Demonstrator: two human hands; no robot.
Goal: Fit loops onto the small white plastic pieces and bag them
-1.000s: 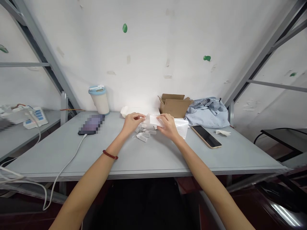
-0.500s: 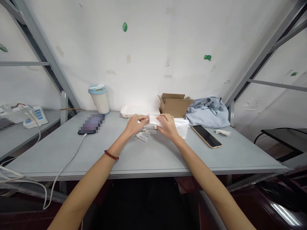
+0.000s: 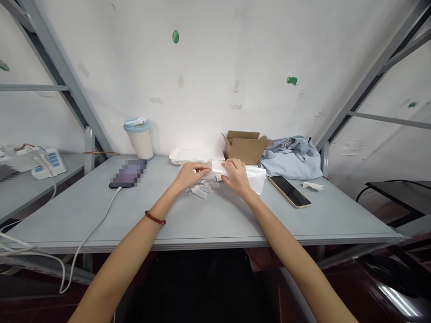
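Note:
My right hand (image 3: 236, 176) is wrapped around a small white packet (image 3: 218, 168) just above the table. Thumb and fingers of my left hand (image 3: 189, 174) pinch together at the packet's clear left end; the exact grip there is too small to make out. Below the hands lie several small white tags (image 3: 200, 192) with thin loops, partly covered by the hands. A flat white glossy bag (image 3: 256, 180) lies behind and to the right of my right hand.
Behind the hands are a white tray-like stack (image 3: 197, 155) and an open cardboard box (image 3: 245, 150). Blue cloth (image 3: 294, 159), a phone (image 3: 288, 192) and crumpled tissue (image 3: 312, 186) are on the right. A lidded cup (image 3: 139, 141) and a cabled, blurred device (image 3: 128, 174) are left.
My left fingertips have shifted slightly, and more of the packet's clear end shows between the hands. My right hand keeps its hold. Things on the table stay put.

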